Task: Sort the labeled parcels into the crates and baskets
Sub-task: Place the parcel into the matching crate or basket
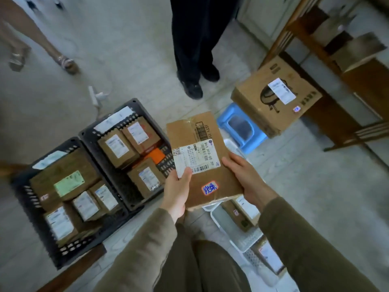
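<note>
A flat brown cardboard parcel (207, 180) with a white shipping label and a small sticker with blue writing is held in front of me, above the floor. My left hand (176, 190) grips its left edge, thumb on the label. My right hand (246, 178) holds its right edge, thumb on top and fingers underneath. Two dark crates sit on the floor to the left: the nearer one (35, 216) and the farther one (94, 135), each filled with several labeled boxes. White baskets (242, 241) with parcels lie partly hidden under the held parcel and my right arm.
A large labeled carton (273, 102) rests on a blue plastic stool (233, 114) at the right, beside wooden furniture (328, 114). A person in dark trousers (195, 49) stands just beyond the parcel. Another person's legs (42, 45) are at the upper left. A white power strip (94, 95) lies on the floor.
</note>
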{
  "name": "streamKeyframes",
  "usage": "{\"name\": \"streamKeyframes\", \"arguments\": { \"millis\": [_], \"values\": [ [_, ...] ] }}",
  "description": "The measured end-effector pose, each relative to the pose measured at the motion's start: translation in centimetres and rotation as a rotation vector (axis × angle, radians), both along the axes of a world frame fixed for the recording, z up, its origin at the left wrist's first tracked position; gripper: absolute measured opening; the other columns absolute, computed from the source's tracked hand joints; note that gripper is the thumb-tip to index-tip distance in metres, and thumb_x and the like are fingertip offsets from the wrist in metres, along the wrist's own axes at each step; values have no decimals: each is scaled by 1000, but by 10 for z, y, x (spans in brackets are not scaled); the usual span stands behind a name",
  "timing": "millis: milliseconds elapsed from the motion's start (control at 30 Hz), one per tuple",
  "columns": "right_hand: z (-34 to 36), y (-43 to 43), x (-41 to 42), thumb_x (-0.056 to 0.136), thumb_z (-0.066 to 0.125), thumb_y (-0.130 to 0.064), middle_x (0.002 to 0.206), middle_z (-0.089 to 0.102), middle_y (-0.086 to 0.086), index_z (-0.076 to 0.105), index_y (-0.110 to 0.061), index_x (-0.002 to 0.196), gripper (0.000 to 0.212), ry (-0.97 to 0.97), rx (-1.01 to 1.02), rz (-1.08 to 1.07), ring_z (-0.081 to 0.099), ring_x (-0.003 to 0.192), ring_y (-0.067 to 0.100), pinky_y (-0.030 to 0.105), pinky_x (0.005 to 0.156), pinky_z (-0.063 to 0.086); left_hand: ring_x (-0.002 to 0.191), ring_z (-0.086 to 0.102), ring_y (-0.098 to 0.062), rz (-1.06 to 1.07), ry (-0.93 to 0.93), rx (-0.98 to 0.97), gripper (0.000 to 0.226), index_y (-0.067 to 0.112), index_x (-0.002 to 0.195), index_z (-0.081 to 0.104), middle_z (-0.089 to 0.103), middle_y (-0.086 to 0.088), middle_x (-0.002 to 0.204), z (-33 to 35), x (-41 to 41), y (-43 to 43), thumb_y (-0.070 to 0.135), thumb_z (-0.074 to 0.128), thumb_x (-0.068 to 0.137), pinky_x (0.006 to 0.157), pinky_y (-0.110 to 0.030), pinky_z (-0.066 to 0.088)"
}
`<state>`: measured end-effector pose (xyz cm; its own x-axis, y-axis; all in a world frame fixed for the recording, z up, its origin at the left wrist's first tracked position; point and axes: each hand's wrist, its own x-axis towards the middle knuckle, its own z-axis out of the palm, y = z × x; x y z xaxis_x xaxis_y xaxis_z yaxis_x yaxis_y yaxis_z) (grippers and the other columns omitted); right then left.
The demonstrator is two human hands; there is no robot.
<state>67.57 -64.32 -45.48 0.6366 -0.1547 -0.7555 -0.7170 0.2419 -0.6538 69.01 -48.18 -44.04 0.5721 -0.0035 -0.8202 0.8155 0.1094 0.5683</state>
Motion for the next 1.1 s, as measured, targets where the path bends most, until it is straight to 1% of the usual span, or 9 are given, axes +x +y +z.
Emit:
{"name": "streamKeyframes", "arguments": {
  "millis": [133,267,500,600,700,800,867,967,1100],
  "values": [
    [-34,-9,9,87,62,-11,98,72,8,67,-17,105,20,77,-5,-172,68,85,23,38,84,55,80,64,-18,-97,52,45,20,12,116,53,65,-4,96,-31,31,-17,21,45,99,59,-31,51],
    [-76,-14,5,84,65,-11,91,73,8,67,-21,89,11,177,-33,-293,69,86,26,41,86,55,78,62,-17,-160,129,76,12,15,109,51,63,-2,91,-64,46,-32,18,44,100,59,-29,50],
    [-155,-18,-22,83,71,-21,97,70,5,66,-16,103,21,276,-119,-482,69,82,18,29,70,56,91,64,-28,-173,276,164,9,19,99,54,65,-6,96,-147,30,-60,18,44,100,82,-43,53],
    [-187,-24,-34,81,73,-26,95,69,4,64,-14,107,30,349,-154,-568,67,84,18,31,73,55,95,65,-27,-188,295,220,12,16,106,53,65,-6,103,-187,18,-77,23,45,99,83,-41,54],
    [-221,-31,-49,80,73,-30,90,69,3,66,-12,97,26,419,-184,-632,67,85,19,32,77,55,96,66,-28,-194,308,248,13,17,107,51,64,-9,110,-225,6,-95,25,44,99,86,-46,54],
    [-246,-35,-62,77,75,-36,98,68,5,62,-11,109,43,477,-200,-704,66,87,18,32,75,56,94,65,-25,-181,329,248,17,17,112,48,63,-6,111,-252,-3,-107,27,43,100,81,-42,56],
    [-264,-36,-66,75,78,-36,96,68,3,59,-11,110,48,496,-173,-777,66,86,16,30,73,55,87,64,-19,-172,339,268,18,16,115,46,60,-2,107,-267,-8,-114,27,41,100,68,-34,55],
    [-286,-35,-65,60,85,-43,105,69,3,57,-14,117,70,499,-57,-908,67,97,22,41,88,55,85,63,-19,-153,347,287,27,11,122,45,59,-4,111,-284,-10,-121,27,41,100,65,-32,54],
    [-305,-35,-62,72,79,-40,104,68,4,60,-15,109,49,501,-38,-885,66,98,22,42,91,53,91,62,-19,-124,362,315,28,11,123,46,58,-2,111,-303,-11,-129,28,41,100,76,-33,53]
  ]
}}
